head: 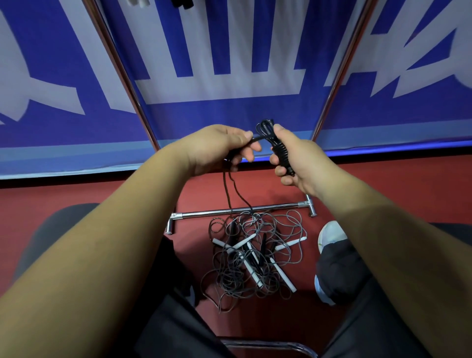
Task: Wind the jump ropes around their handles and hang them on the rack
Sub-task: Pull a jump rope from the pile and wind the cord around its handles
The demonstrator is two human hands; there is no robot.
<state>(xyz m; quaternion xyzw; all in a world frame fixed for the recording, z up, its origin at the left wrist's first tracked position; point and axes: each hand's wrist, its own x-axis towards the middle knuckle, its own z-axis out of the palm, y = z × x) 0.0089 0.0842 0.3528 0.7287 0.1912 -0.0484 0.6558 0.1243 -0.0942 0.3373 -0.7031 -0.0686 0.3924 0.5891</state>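
While the black jump rope (280,150) sits mid-frame, only partly wound, the right hand (298,167) clutches its coiled bundle and the left hand (217,150) pinches the loose cord; lower down, a tangled pile of ropes (255,260) awaits winding by the rack (240,210) base.

Your right hand (293,166) covers much of the black handles (281,152), so the turns of rope on them cannot be counted. The rope (258,138) vanishes inside your left hand (217,148) before it drops toward the floor. Both rack poles (120,64) run off the top edge, where a white thing (139,2) and a black thing (182,3) are cut short. The pile (255,258) on the floor is too tangled to count. Your forearm and trouser leg hide part of the white shoe (330,233).
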